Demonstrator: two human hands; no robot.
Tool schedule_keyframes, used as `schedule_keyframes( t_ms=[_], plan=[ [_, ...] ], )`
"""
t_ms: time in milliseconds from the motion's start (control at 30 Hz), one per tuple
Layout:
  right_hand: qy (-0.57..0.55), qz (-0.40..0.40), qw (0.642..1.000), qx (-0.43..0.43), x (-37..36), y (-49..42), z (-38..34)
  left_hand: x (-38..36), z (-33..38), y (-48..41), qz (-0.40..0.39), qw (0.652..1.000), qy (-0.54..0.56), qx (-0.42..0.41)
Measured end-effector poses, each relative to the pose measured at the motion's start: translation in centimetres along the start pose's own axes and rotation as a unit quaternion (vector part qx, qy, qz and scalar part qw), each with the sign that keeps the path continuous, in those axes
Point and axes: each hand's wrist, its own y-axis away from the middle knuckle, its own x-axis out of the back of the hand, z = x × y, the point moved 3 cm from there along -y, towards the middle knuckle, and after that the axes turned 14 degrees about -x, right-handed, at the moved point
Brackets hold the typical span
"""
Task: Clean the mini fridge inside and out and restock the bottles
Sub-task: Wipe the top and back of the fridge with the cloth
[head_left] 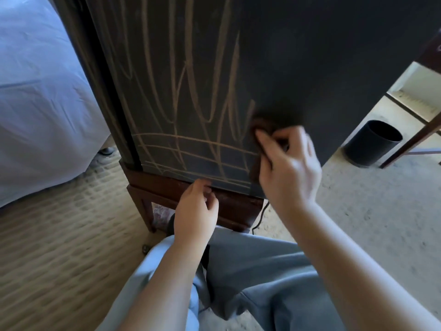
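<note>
On a wooden stand (pixel 233 206) sits the black mini fridge (pixel 310 56), its side scrawled with tan lines. Right of it stands a black waste bin (pixel 370 144), contents unseen. Against the fridge's lower side the right hand (pixel 286 163) grips a brown cloth (pixel 260 125); the left hand (pixel 195 211), loosely curled and empty, hangs by its bottom edge.

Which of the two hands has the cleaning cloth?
The right hand: it holds the brown cloth against the scribbled fridge side. The left hand holds nothing, fingers loosely curled near the wooden stand.
</note>
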Motion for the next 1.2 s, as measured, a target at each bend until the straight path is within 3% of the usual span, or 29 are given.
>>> schedule_keyframes(
  t_ms=[200,267,400,600,833,1000,1100,1200],
  plan=[
    [0.059,-0.210,0.975,-0.032,-6.7,11.1,3.9,0.1,-0.8,0.1,-0.003,1.000,0.007,-0.018],
    [0.069,-0.243,0.966,-0.055,-7.3,12.6,4.6,0.1,-1.0,0.1,-0.010,1.000,0.011,-0.016],
    [0.063,-0.268,0.956,-0.104,-6.6,12.3,4.5,0.2,-0.6,0.5,-0.043,0.999,-0.009,-0.001],
    [0.040,-0.204,0.966,-0.155,-1.7,7.3,6.0,0.3,-0.1,1.9,-0.074,0.997,-0.022,0.005],
    [0.104,-0.255,0.932,-0.234,-1.1,9.7,9.9,0.4,0.0,2.6,-0.113,0.993,-0.011,0.017],
    [0.089,-0.336,0.918,-0.190,-5.7,11.7,6.2,-0.2,-0.5,1.9,-0.116,0.992,-0.008,0.039],
    [0.056,-0.331,0.934,-0.121,-7.4,11.8,2.4,-0.1,-0.6,2.0,-0.120,0.992,-0.013,0.024],
    [0.058,-0.360,0.924,-0.118,-7.3,11.2,2.1,-0.1,-0.2,2.0,-0.133,0.991,-0.019,0.020]
  ],
)
